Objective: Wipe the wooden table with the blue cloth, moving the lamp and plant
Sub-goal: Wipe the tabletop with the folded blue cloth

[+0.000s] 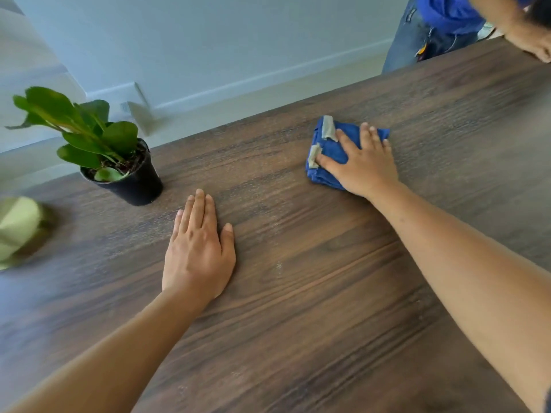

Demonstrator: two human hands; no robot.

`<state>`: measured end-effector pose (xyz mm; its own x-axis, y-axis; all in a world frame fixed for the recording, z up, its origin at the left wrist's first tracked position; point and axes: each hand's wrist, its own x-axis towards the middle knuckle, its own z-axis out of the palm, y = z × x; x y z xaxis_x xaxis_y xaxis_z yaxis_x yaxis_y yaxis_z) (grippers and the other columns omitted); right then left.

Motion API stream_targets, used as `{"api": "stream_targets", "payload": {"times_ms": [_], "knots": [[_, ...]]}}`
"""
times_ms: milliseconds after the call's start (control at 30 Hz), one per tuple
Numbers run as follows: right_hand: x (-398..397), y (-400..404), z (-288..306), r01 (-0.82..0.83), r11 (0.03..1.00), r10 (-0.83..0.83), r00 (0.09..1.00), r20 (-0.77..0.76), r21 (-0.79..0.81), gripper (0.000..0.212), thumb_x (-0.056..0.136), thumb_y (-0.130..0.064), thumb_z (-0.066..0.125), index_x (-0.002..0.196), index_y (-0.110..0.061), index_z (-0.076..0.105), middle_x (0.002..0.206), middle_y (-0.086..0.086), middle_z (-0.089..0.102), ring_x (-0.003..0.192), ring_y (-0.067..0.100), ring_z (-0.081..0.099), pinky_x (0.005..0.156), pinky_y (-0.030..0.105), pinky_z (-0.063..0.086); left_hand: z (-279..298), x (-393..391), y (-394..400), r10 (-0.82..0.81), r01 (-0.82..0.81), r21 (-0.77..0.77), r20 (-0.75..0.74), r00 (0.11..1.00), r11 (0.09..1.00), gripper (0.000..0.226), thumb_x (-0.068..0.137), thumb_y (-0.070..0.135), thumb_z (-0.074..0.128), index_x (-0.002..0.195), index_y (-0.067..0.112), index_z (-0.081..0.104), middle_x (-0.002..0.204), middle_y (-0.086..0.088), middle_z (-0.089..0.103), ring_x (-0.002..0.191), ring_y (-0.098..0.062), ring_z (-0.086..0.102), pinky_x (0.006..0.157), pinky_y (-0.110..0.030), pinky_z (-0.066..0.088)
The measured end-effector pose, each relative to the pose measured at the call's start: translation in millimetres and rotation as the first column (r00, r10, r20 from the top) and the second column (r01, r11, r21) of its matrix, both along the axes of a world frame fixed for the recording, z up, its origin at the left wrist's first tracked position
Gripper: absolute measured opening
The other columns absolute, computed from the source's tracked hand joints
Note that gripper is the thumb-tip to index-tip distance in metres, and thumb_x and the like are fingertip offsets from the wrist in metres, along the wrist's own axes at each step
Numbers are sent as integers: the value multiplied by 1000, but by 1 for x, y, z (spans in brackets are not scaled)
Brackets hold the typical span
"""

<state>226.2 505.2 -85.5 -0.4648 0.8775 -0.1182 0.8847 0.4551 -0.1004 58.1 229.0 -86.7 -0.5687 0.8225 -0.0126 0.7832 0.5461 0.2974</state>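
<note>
On the worktop, right hand presses blue cloth flat-fingered; left hand lies flat, empty; a leftward wipe risks toppling the plant.

The table was dark wood grain with a soft satin sheen. The blue cloth looked like soft matt fabric, and the plant's pot was smooth black plastic, leaves glossy.

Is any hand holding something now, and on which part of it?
Nothing is gripped. The right hand presses flat on top of the folded blue cloth, fingers spread. The left hand lies flat on the wooden table.
</note>
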Motion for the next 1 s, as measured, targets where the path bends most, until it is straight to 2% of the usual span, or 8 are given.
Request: {"api": "stream_targets", "payload": {"times_ms": [133, 300, 433, 533, 633, 733, 833, 1000], "knots": [[-67, 32, 3, 126, 992, -126, 992, 3, -24, 97, 78, -92, 14, 159, -38, 8, 165, 20, -9, 152, 36, -10, 121, 56, -5, 0, 1, 0, 11, -11, 20, 4, 1000, 1000, 67, 103, 45, 21, 159, 13, 5, 167, -1, -4, 153, -10, -9, 124, -30, -6], [-168, 5, 4, -131, 990, 128, 990, -51, -49, 83, 87, -84, 17, 158, -42, 9, 165, 21, -8, 152, 36, -10, 119, 58, -6, -2, -1, 1, 10, -10, 48, -3, 1000, 999, 67, 103, 45, 24, 160, 13, 8, 167, 0, -1, 152, -9, -8, 123, -27, -7], [-123, -11, -8, -336, 942, 331, 935, -124, -17, 64, 99, -67, 18, 157, -41, 12, 167, 9, -3, 154, 25, -5, 123, 50, -2, -2, -2, -1, -2, 2, 39, 8, 1000, 999, 67, 103, 45, 24, 160, 13, 8, 167, 0, -2, 152, -9, -8, 123, -27, -7], [-109, 30, -5, -147, 989, 145, 984, -108, -16, 61, 103, -56, 17, 159, -33, 13, 168, 7, -1, 154, 24, -3, 123, 50, -2, 2, -1, -2, -8, 7, 44, 19, 1000, 999, 67, 103, 46, 21, 160, 14, 6, 167, 1, -4, 152, -8, -10, 123, -28, -7], [-149, 51, 2, -13, 999, 10, 994, -108, -31, 60, 105, -48, 18, 160, -25, 13, 168, 9, 1, 154, 27, -1, 123, 52, -1, 1, -1, -2, 5, -7, 60, 26, 1000, 998, 66, 103, 46, 21, 159, 15, 5, 167, 1, -5, 152, -8, -11, 123, -27, -8], [-167, -3, 3, -281, 960, 280, 949, -143, 12, 59, 105, -46, 18, 160, -24, 15, 167, 7, 7, 154, 26, 5, 122, 51, 3, -1, -2, -2, 1, -2, 48, 16, 1000, 999, 66, 103, 45, 23, 160, 14, 6, 167, 1, -3, 152, -9, -9, 123, -27, -8], [-118, -65, -6, -506, 861, 508, 848, -151, 55, 56, 106, -47, 17, 159, -27, 16, 168, 0, 5, 154, 19, 2, 124, 47, 3, 2, 1, -3, -1, 1, 37, 13, 1000, 999, 67, 103, 45, 22, 160, 13, 6, 167, 0, -3, 152, -10, -9, 121, -26, -9], [-90, -14, -1, -274, 960, 279, 953, -115, 58, 57, 107, -42, 21, 159, -22, 13, 168, 3, 6, 154, 22, 4, 123, 51, 7, 4, 1, -2, -7, 7, 39, 16, 1000, 999, 66, 104, 44, 20, 159, 12, 4, 167, -1, -4, 152, -10, -9, 121, -26, -10]]}}
